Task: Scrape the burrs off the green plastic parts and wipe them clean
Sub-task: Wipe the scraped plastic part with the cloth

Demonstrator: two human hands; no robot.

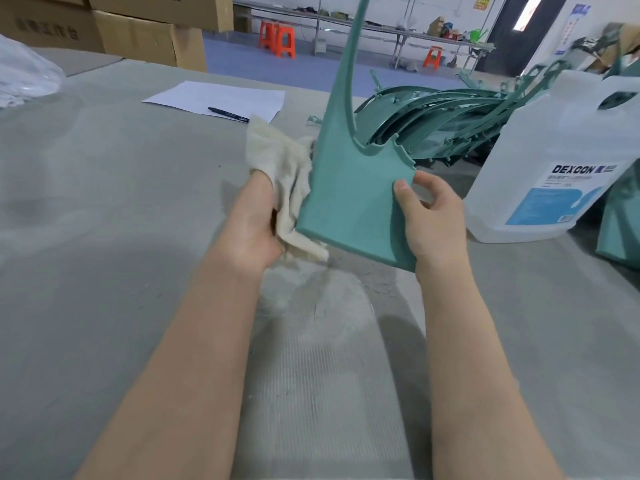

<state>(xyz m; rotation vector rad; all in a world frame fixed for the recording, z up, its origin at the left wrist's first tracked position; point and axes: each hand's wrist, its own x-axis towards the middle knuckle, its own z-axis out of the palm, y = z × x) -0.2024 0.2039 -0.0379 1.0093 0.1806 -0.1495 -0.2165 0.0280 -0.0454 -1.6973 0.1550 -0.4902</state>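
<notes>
A green plastic part (349,195), a flat panel with a long thin arm rising out of the top of the view, is held up above the grey table (104,220). My right hand (433,220) grips its right edge, thumb on the front face. My left hand (256,223) holds a crumpled cream cloth (287,168) against the part's left edge. A pile of several more green parts (433,123) lies behind on the table.
A large translucent white jug (540,195) with a blue label stands at the right. White paper (221,97) with a pen (228,114) lies at the back. Cardboard boxes (138,32) stand at the back left, and a clear plastic bag (24,74) at the far left.
</notes>
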